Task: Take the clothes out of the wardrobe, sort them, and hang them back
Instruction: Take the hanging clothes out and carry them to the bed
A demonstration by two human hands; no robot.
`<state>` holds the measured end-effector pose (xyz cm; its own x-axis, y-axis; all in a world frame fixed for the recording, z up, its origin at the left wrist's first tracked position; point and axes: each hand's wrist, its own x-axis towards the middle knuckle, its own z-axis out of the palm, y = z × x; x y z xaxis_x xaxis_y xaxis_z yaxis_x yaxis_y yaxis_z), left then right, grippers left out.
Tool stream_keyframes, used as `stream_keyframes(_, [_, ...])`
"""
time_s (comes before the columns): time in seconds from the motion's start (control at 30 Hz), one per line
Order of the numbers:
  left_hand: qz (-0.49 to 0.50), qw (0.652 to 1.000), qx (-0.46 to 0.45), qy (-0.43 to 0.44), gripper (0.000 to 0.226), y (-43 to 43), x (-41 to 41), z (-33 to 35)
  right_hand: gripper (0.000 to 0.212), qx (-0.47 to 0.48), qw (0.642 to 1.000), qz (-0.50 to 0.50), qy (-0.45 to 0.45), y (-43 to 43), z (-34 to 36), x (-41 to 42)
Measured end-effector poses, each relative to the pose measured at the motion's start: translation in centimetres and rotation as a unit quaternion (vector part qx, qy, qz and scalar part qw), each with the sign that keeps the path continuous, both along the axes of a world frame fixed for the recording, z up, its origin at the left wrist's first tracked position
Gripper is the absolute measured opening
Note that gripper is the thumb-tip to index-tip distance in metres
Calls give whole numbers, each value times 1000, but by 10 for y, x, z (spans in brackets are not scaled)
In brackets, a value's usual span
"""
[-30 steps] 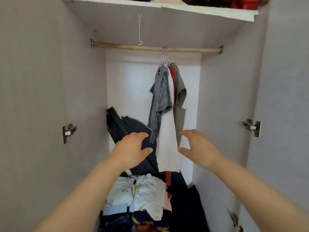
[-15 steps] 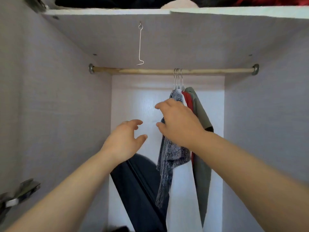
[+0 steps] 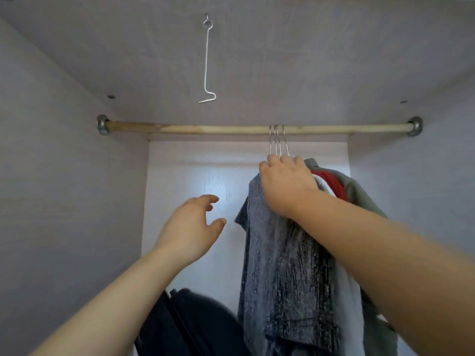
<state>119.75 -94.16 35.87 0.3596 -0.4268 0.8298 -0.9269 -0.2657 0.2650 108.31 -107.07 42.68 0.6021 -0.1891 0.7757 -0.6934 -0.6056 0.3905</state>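
Reaching up to the bunched hangers inside the wardrobe.

My right hand [image 3: 288, 186] closes over the necks of the wire hangers [image 3: 277, 142] just below the wooden rail [image 3: 205, 129], fingers curled around them. The grey mottled shirt [image 3: 280, 265] hangs in front, with white [image 3: 350, 299], red [image 3: 332, 182] and olive [image 3: 359, 194] garments pressed behind it. My left hand [image 3: 191, 227] floats beside them, fingers spread wide, holding nothing. Pale lilac walls [image 3: 64, 201] enclose a white back panel [image 3: 195, 176]; a bent wire hook [image 3: 207, 62] dangles from the shelf's underside, a dark bag [image 3: 195, 327] below.
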Motion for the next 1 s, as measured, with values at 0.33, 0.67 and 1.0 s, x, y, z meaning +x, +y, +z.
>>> stream_keyframes(0.33, [32,999,21,-4,48,-31,33,-2,48,61,979,136,-139,-107,12,3])
stream_keyframes(0.67, [95,994,-2,-48,50,-34,26,28,36,28,944,273,-184,-145,32,36])
stream_keyframes(1.0, [185,966,-108,-143,42,9,6,37,32,-22,891,416,-184,-73,44,51])
